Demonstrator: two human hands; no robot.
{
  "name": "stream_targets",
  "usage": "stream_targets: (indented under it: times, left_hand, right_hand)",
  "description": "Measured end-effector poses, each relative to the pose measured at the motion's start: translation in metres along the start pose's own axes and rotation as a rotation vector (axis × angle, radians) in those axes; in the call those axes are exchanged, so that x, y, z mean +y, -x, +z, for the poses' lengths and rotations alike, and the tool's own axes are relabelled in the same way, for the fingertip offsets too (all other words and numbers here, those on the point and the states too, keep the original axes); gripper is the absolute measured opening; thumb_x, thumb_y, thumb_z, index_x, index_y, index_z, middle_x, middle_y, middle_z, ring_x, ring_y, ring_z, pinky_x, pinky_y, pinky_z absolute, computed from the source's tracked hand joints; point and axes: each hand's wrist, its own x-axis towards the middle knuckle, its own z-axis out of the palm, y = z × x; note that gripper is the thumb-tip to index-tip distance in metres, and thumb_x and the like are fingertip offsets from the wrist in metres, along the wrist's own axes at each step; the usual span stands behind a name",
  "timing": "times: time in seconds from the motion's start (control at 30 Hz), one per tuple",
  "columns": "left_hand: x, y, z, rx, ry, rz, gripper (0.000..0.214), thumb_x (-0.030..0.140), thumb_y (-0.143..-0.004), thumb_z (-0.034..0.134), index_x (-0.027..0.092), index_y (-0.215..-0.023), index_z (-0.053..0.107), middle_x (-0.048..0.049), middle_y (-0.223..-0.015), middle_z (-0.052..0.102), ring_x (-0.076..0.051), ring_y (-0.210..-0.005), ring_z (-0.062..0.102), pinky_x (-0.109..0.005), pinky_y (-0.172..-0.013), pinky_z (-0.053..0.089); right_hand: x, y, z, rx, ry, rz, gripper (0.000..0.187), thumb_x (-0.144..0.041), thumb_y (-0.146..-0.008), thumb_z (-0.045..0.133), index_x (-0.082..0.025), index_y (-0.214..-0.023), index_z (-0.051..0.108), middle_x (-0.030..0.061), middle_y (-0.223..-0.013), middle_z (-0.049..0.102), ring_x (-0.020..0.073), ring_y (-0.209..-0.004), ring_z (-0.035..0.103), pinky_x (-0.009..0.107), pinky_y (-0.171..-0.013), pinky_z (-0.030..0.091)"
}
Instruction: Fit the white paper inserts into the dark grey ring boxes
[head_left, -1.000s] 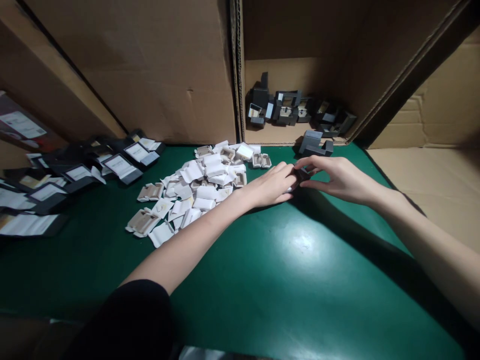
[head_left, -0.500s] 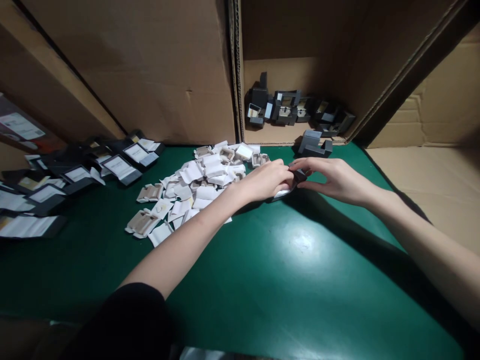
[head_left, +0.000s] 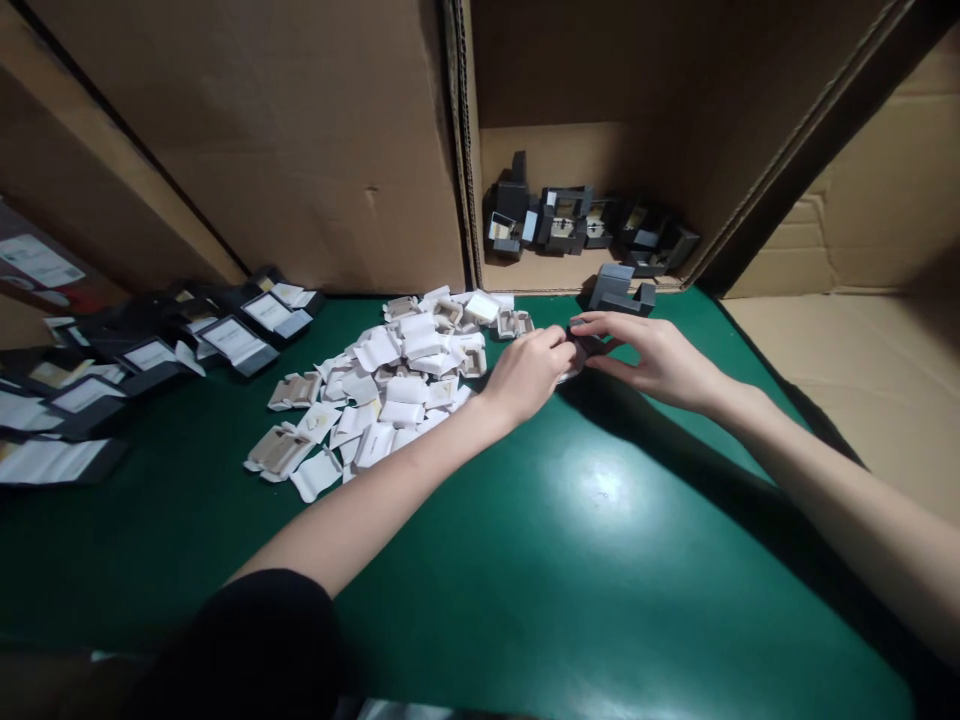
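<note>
Between my two hands is a small black box [head_left: 589,345], with a whitish piece showing at its lower left; most of it is hidden by fingers. My left hand [head_left: 530,372] is closed over its left side, fingers curled. From the right, my right hand [head_left: 660,362] grips the box between thumb and fingers. Just left of my left hand lies a pile of small white cartons and inserts [head_left: 405,385]. Another open black box [head_left: 622,290] rests on the table behind my right hand.
Several black boxes with white labels [head_left: 240,342] line the table's left side. More open black boxes [head_left: 564,220] lie inside a large cardboard box [head_left: 555,145] at the back. Cardboard [head_left: 870,350] lies to the right of the green table [head_left: 525,580].
The view has shifted slightly. My left hand has turned a little and drawn its fingers in around the black box; my right hand still grips it.
</note>
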Motion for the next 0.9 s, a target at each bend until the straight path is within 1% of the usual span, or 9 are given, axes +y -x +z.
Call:
stream_targets:
  times: [0.13,0.23,0.3,0.47,0.6,0.67,0.73,0.8,0.9]
  left_hand:
    - [0.009,0.013,0.006,-0.003,-0.063,0.019,0.026,0.025,-0.097,0.044,0.009,-0.093,0.065,-0.0111,-0.097,0.066,-0.024,-0.098,0.062,-0.034,-0.085,0.051]
    - [0.01,0.026,0.01,0.033,-0.088,0.086,0.031,0.028,-0.095,0.048,0.007,-0.116,0.058,-0.0156,-0.121,0.061,-0.027,-0.12,0.054,-0.04,-0.104,0.044]
    - [0.008,0.032,0.012,0.017,-0.108,0.116,0.041,0.031,-0.094,0.052,0.006,-0.126,0.052,-0.0175,-0.131,0.054,-0.028,-0.127,0.048,-0.043,-0.11,0.038]
    - [0.008,0.037,0.011,-0.085,-0.121,0.114,0.066,0.047,-0.09,0.054,-0.001,-0.134,0.042,-0.0236,-0.14,0.043,-0.031,-0.136,0.036,-0.043,-0.116,0.03]
    - [0.009,0.041,0.008,-0.141,-0.06,0.1,0.08,0.056,-0.088,0.052,-0.001,-0.14,0.031,-0.0249,-0.148,0.029,-0.033,-0.141,0.021,-0.046,-0.118,0.024]
    - [0.008,0.044,0.007,-0.148,0.002,0.098,0.078,0.053,-0.09,0.05,0.001,-0.143,0.025,-0.0238,-0.15,0.025,-0.031,-0.143,0.015,-0.047,-0.118,0.023]
    - [0.006,0.047,0.005,-0.106,0.073,0.085,0.067,0.042,-0.094,0.046,0.004,-0.144,0.023,-0.0219,-0.151,0.023,-0.029,-0.144,0.015,-0.046,-0.118,0.025]
    - [0.003,0.05,0.002,-0.007,0.14,0.026,0.052,0.028,-0.096,0.041,0.008,-0.142,0.028,-0.0194,-0.151,0.026,-0.025,-0.143,0.022,-0.044,-0.116,0.031]
    - [-0.002,0.052,0.0,0.129,0.207,-0.087,0.038,0.017,-0.094,0.038,0.014,-0.132,0.043,-0.0149,-0.142,0.042,-0.023,-0.135,0.038,-0.044,-0.111,0.039]
  right_hand:
    - [0.007,0.003,0.012,0.086,-0.078,0.02,0.035,-0.039,-0.087,0.055,-0.022,-0.118,0.059,0.0102,-0.125,0.059,0.0254,-0.109,0.06,0.038,-0.084,0.055]
    - [0.012,0.008,0.025,0.181,-0.175,0.025,0.038,-0.041,-0.088,0.054,-0.023,-0.121,0.056,0.0114,-0.127,0.056,0.0258,-0.12,0.053,0.038,-0.086,0.054]
    - [0.014,0.01,0.033,0.216,-0.203,0.026,0.038,-0.041,-0.089,0.053,-0.023,-0.122,0.055,0.0116,-0.128,0.055,0.0259,-0.122,0.051,0.039,-0.088,0.053]
    - [0.015,0.013,0.043,0.259,-0.217,0.023,0.037,-0.038,-0.089,0.053,-0.025,-0.124,0.055,0.0111,-0.13,0.055,0.0255,-0.123,0.05,0.044,-0.095,0.049]
    - [0.013,0.012,0.043,0.266,-0.244,0.028,0.037,-0.035,-0.089,0.054,-0.025,-0.125,0.054,0.0097,-0.13,0.055,0.0238,-0.124,0.05,0.043,-0.098,0.048]
    - [0.014,0.012,0.042,0.259,-0.269,0.032,0.037,-0.035,-0.089,0.053,-0.025,-0.126,0.054,0.0088,-0.131,0.055,0.023,-0.124,0.051,0.042,-0.1,0.047]
    - [0.016,0.012,0.042,0.25,-0.295,0.051,0.038,-0.036,-0.089,0.053,-0.026,-0.127,0.053,0.0081,-0.131,0.056,0.0229,-0.122,0.052,0.042,-0.1,0.047]
    - [0.019,0.011,0.042,0.247,-0.317,0.084,0.04,-0.037,-0.089,0.053,-0.026,-0.127,0.053,0.0075,-0.13,0.057,0.0229,-0.119,0.054,0.042,-0.098,0.048]
    - [0.022,0.011,0.041,0.251,-0.325,0.115,0.041,-0.039,-0.088,0.055,-0.025,-0.126,0.054,0.0071,-0.128,0.059,0.0232,-0.116,0.057,0.042,-0.097,0.049]
